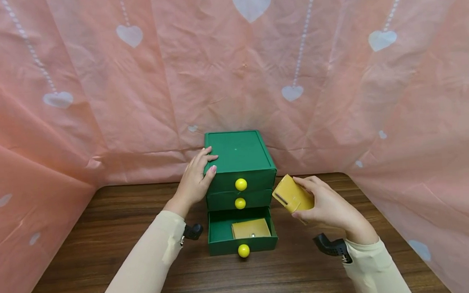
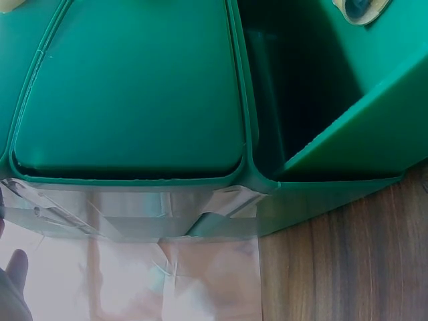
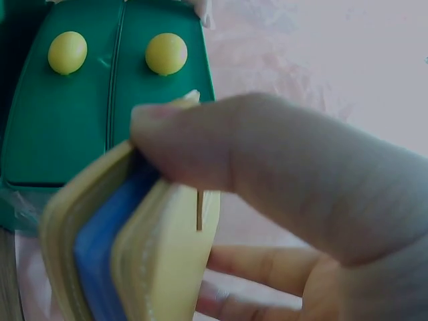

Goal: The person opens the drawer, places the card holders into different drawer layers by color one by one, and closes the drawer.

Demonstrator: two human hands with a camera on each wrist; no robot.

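A small green drawer cabinet [image 1: 236,153] with round yellow knobs stands on the table, its bottom drawer [image 1: 224,247] pulled out. In that drawer lies a yellow wallet [image 1: 249,229] with a metal snap. My left hand [image 1: 194,180] rests on the cabinet's upper left edge, fingers spread over the top. To the right of the cabinet, my right hand [image 1: 326,203] grips a second yellow wallet [image 1: 291,194] between thumb and fingers, tilted and held above the table. The right wrist view shows something blue [image 3: 110,247] between the layers of this held wallet.
The cabinet's upper drawers [image 1: 222,182] are closed. Dark wood tabletop [image 1: 123,243] surrounds the cabinet. A pink curtain [image 1: 214,76] with white hearts hangs close behind it and along both sides.
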